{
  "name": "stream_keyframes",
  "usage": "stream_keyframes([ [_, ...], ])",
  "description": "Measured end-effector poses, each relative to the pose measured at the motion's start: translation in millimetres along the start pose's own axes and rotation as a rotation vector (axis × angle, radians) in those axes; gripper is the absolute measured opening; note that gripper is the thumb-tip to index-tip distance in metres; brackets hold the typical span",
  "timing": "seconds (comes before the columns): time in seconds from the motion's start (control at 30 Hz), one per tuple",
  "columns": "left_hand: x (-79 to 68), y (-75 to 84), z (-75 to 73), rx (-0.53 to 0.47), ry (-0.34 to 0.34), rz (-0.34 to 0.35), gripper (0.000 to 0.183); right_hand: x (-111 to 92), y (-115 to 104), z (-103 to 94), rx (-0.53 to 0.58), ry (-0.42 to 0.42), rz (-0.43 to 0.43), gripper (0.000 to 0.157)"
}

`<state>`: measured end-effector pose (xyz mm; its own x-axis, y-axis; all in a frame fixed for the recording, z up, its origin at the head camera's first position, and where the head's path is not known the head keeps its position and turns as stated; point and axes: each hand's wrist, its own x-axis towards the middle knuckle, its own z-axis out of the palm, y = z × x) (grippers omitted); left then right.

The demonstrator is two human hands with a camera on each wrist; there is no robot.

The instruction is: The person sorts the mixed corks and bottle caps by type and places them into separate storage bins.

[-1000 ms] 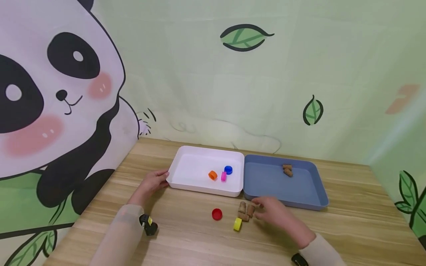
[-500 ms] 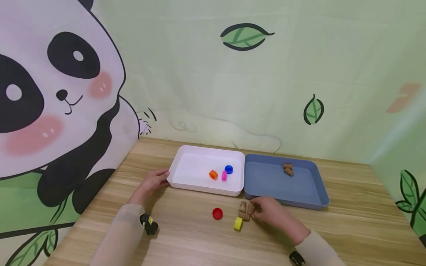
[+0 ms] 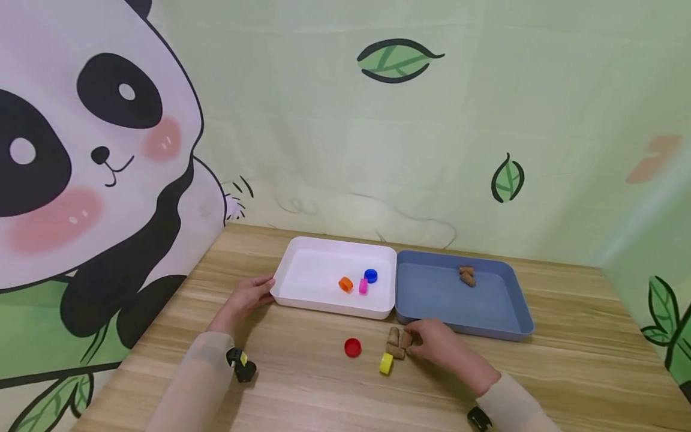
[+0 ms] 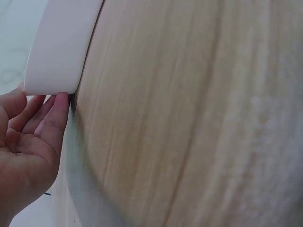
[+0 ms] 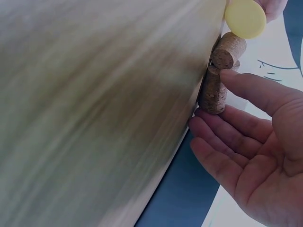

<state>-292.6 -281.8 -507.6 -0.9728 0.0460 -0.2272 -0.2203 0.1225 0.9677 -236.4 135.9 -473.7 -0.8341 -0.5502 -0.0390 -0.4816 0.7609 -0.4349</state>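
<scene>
My left hand (image 3: 249, 298) holds the left end of the white tray (image 3: 329, 307), thumb at its rim and fingertips against its end wall in the left wrist view. My right hand (image 3: 439, 343) pinches a cork (image 5: 213, 92) between thumb and fingers, low at the tabletop. Two more corks lie right beside it: one cork (image 3: 394, 336) at the back and another cork (image 3: 396, 351) in front. Just in front of these stands a yellow bottle cap (image 3: 385, 363) on edge. A red bottle cap (image 3: 352, 347) lies to their left.
Inside the white tray are an orange cap (image 3: 345, 284), a blue cap (image 3: 370, 276) and a pink cap (image 3: 363, 286). Against it stands a blue-grey tray (image 3: 453, 306) with corks (image 3: 467, 276) near its back wall. A printed wall cloth (image 3: 324, 150) hangs behind the wooden table (image 3: 302, 390).
My right hand has moved slightly left, and its thumb and fingers have closed on the rightmost cork. The left hand stays at the white tray.
</scene>
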Motion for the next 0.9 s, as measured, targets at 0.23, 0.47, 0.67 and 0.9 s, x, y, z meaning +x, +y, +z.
stream_keyframes([
  [0.23,0.4,1.3,1.1,-0.001,0.000,-0.002,0.049,-3.4,-0.9,-1.2,0.015,0.001,0.006,0.022],
  [0.47,1.9,2.6,2.6,0.002,0.011,-0.011,0.049,-6.1,-0.5,-2.4,0.021,0.006,0.027,0.016],
  [0.67,2.3,2.8,2.3,0.001,0.002,-0.013,0.049,-8.4,0.8,-3.9,0.020,0.006,0.036,0.012],
  [0.9,1.3,1.8,0.5,0.017,0.008,-0.029,0.049,-13.5,-0.1,-7.7,-0.001,0.005,0.022,0.012],
])
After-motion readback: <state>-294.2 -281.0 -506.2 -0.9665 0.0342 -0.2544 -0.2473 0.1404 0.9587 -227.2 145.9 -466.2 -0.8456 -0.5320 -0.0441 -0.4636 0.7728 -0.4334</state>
